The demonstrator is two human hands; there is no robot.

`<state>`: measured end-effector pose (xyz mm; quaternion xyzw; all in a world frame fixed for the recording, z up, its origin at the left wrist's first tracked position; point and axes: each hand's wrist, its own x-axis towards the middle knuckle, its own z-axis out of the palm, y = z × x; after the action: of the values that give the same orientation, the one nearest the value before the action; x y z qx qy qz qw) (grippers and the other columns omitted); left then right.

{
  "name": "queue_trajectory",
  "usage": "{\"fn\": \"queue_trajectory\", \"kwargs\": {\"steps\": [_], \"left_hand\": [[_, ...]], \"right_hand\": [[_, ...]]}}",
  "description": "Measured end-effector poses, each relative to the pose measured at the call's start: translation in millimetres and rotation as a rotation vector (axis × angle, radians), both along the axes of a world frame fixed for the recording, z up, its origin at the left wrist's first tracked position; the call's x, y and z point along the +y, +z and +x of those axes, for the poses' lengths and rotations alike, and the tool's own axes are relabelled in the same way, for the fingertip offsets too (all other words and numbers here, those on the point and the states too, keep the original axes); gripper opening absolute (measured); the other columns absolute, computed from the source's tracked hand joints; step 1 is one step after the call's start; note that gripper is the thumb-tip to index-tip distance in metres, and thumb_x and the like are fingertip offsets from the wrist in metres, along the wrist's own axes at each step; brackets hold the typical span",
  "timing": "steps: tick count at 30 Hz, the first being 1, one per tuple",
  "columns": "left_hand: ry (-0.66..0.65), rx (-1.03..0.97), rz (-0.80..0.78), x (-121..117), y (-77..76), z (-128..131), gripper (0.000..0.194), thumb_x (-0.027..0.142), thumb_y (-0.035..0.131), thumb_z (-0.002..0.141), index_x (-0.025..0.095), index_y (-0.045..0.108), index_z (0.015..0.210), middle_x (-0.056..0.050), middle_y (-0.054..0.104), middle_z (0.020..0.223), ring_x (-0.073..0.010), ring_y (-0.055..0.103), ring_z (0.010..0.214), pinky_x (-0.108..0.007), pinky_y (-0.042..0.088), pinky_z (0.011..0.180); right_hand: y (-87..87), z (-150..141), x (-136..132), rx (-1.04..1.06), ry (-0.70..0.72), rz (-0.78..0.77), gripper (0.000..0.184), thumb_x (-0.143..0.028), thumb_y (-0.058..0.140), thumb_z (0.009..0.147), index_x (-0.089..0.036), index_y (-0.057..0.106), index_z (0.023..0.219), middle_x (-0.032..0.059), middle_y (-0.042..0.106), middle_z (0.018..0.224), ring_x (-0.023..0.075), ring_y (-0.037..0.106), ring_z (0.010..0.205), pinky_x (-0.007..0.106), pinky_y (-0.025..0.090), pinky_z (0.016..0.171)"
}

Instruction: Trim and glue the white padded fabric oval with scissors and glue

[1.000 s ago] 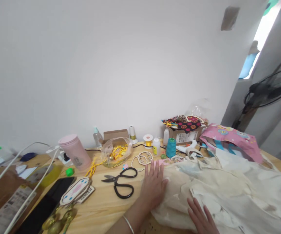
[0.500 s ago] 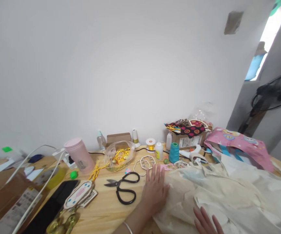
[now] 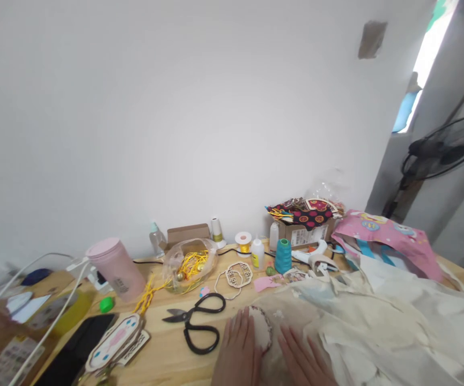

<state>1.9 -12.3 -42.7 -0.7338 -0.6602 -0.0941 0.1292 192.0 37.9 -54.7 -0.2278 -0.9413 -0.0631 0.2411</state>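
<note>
My left hand (image 3: 237,346) lies flat, fingers stretched out, against the left edge of a round white piece (image 3: 260,328) with a dark patterned rim. The hand covers part of that piece. On the other side of it, my right hand (image 3: 306,356) rests with extended fingers on the crumpled cream cloth (image 3: 360,311). Black-handled scissors (image 3: 195,324) lie with blades apart, just left of my left hand. Beyond my fingers is a cut-out lattice piece (image 3: 238,275) with a white cord.
Behind stand a teal thread cone (image 3: 283,257), a white bottle (image 3: 257,254) and a bag of yellow cords (image 3: 191,265). Leftward are a pink tumbler (image 3: 117,268), a phone (image 3: 76,346) and decorated tags (image 3: 113,343). A pink bag (image 3: 388,236) lies at right.
My left hand has drawn back toward me, and my right hand has come leftward, closer to it. The round white piece now shows between them. The view has shifted slightly.
</note>
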Motion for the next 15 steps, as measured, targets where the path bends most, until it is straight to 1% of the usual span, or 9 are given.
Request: {"fn": "queue_trajectory", "kwargs": {"steps": [2, 3, 5, 7, 9, 11, 13, 15], "left_hand": [[0.036, 0.086, 0.156, -7.1, -24.4, 2.7, 0.038, 0.019, 0.041, 0.074, 0.015, 0.059, 0.108, -0.009, 0.059, 0.114, -0.0233, 0.053, 0.105, -0.036, 0.045, 0.081], [0.041, 0.097, 0.201, -9.0, -33.7, 4.2, 0.038, 0.020, 0.042, 0.073, 0.016, 0.060, 0.107, -0.008, 0.059, 0.113, -0.0229, 0.053, 0.105, -0.036, 0.044, 0.082], [0.116, 0.088, 0.220, -10.6, -44.4, 7.9, 0.041, 0.019, 0.042, 0.072, 0.018, 0.058, 0.109, -0.007, 0.057, 0.117, -0.0218, 0.051, 0.108, -0.038, 0.040, 0.088], [0.158, 0.075, 0.204, -10.9, -46.2, 11.8, 0.042, 0.017, 0.040, 0.071, 0.020, 0.058, 0.109, -0.007, 0.057, 0.117, -0.0216, 0.051, 0.108, -0.042, 0.036, 0.091], [0.165, 0.067, 0.181, -11.2, -43.9, 14.7, 0.044, 0.016, 0.040, 0.069, 0.020, 0.058, 0.109, -0.007, 0.057, 0.117, -0.0224, 0.051, 0.108, -0.045, 0.033, 0.093], [0.162, 0.054, 0.161, -11.9, -42.0, 15.7, 0.046, 0.014, 0.040, 0.068, 0.020, 0.057, 0.110, -0.007, 0.056, 0.118, -0.0231, 0.049, 0.109, -0.046, 0.031, 0.095], [0.161, 0.029, 0.143, -12.7, -42.3, 14.7, 0.048, 0.015, 0.041, 0.068, 0.021, 0.056, 0.112, -0.007, 0.054, 0.120, -0.0235, 0.049, 0.110, -0.047, 0.030, 0.096], [0.166, -0.006, 0.121, -13.0, -44.0, 12.7, 0.047, 0.017, 0.041, 0.068, 0.022, 0.054, 0.113, -0.007, 0.053, 0.121, -0.0240, 0.050, 0.109, -0.049, 0.030, 0.095]], "right_hand": [[8.8, -20.3, 7.3, -0.033, 0.042, 0.009, 0.059, -0.032, 0.038, 0.085, -0.012, 0.015, 0.136, 0.0127, 0.044, 0.127, 0.0252, 0.047, 0.112, 0.037, 0.044, 0.087], [13.0, -28.7, 9.9, -0.054, 0.052, -0.010, 0.057, -0.034, 0.039, 0.084, -0.010, 0.024, 0.134, 0.0135, 0.044, 0.127, 0.0258, 0.045, 0.114, 0.038, 0.042, 0.088], [19.0, -39.6, 13.4, -0.097, 0.080, -0.063, 0.049, -0.034, 0.040, 0.083, -0.011, 0.039, 0.127, 0.0125, 0.049, 0.124, 0.0246, 0.046, 0.113, 0.036, 0.042, 0.089], [21.2, -42.5, 15.8, -0.145, 0.122, -0.107, 0.042, -0.030, 0.040, 0.084, -0.013, 0.046, 0.121, 0.0100, 0.054, 0.119, 0.0218, 0.049, 0.110, 0.033, 0.043, 0.088], [21.9, -40.4, 18.0, -0.194, 0.160, -0.129, 0.040, -0.027, 0.040, 0.083, -0.014, 0.048, 0.120, 0.0091, 0.054, 0.119, 0.0209, 0.050, 0.109, 0.032, 0.043, 0.088], [24.8, -37.6, 19.9, -0.234, 0.176, -0.151, 0.040, -0.024, 0.041, 0.082, -0.013, 0.047, 0.120, 0.0097, 0.053, 0.121, 0.0217, 0.049, 0.111, 0.034, 0.042, 0.090], [32.8, -36.6, 21.1, -0.264, 0.177, -0.202, 0.041, -0.022, 0.042, 0.081, -0.012, 0.048, 0.120, 0.0109, 0.051, 0.122, 0.0226, 0.047, 0.112, 0.035, 0.041, 0.091], [47.1, -38.2, 21.3, -0.304, 0.161, -0.280, 0.040, -0.022, 0.042, 0.081, -0.011, 0.049, 0.119, 0.0116, 0.050, 0.122, 0.0227, 0.047, 0.113, 0.036, 0.040, 0.093]]}}
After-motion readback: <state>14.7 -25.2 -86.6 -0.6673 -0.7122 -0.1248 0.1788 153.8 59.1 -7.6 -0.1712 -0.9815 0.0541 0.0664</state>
